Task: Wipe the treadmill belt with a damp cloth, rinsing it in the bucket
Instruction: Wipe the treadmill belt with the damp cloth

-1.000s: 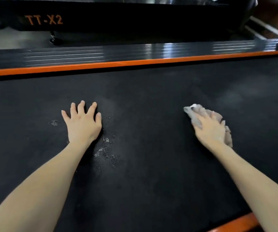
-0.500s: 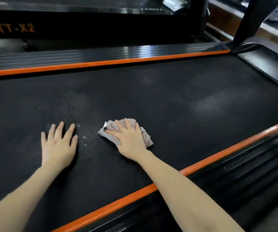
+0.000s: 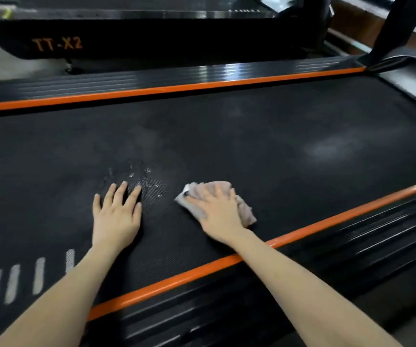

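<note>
Head view of the belt (image 3: pixel 227 136), whose long axis runs left to right across the frame between two orange rails (image 3: pixel 176 89). The right hand (image 3: pixel 219 214) lies flat on the crumpled cloth (image 3: pixel 245 209), fingers straight and slightly apart, pressing it to the belt near the nearer rail. The left hand (image 3: pixel 116 216) rests palm down on bare belt, fingers spread, holding nothing. A patch of pale specks (image 3: pixel 139 177) sits just beyond the left fingertips, so from the cloth it lies to the left and a little farther out. A sweep toward it would likely run leftward along the belt, though the left hand is the nearer of the two. A faint pale smear (image 3: pixel 327 149) lies well to the right. White bars (image 3: pixel 14 281) are printed on the belt at lower left. The neighbouring machine reads "TT-X2" (image 3: pixel 57 45) in orange. No bucket is in view.
</note>
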Demonstrator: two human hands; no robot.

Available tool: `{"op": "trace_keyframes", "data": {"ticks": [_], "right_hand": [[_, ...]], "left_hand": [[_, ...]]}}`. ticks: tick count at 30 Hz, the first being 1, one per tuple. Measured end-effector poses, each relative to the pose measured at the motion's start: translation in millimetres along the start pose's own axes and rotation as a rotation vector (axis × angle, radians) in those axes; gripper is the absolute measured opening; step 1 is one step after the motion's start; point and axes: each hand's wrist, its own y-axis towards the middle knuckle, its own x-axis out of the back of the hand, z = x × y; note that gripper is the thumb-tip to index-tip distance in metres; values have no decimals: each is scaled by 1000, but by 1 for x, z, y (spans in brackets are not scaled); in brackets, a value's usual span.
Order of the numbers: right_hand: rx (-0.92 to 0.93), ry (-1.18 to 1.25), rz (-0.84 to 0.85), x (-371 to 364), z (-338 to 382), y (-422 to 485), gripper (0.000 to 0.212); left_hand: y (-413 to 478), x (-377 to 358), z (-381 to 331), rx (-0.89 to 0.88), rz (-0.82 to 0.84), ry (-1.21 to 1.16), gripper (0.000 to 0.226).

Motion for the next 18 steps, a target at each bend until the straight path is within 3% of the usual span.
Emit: {"op": "trace_keyframes", "data": {"ticks": [3, 6, 9, 11, 15, 18], "right_hand": [[120, 48, 67, 9, -3, -9, 52], [-271, 82, -6, 15, -55, -22, 54], [-601, 176, 69, 17, -60, -30, 54], [-512, 125, 72, 8, -7, -28, 55], [-16, 120, 44, -16, 114, -32, 58], [207, 61, 83, -12, 108, -26, 55]], "left_hand": [[-6, 8, 6, -23, 39, -80, 45], [-24, 13, 41, 11, 20, -81, 43], [-38, 16, 78, 144, 7, -44, 46], [-41, 15, 87, 172, 4, -25, 47], [-40, 10, 85, 160, -37, -8, 46], [-43, 10, 91, 146, -41, 0, 46]]}}
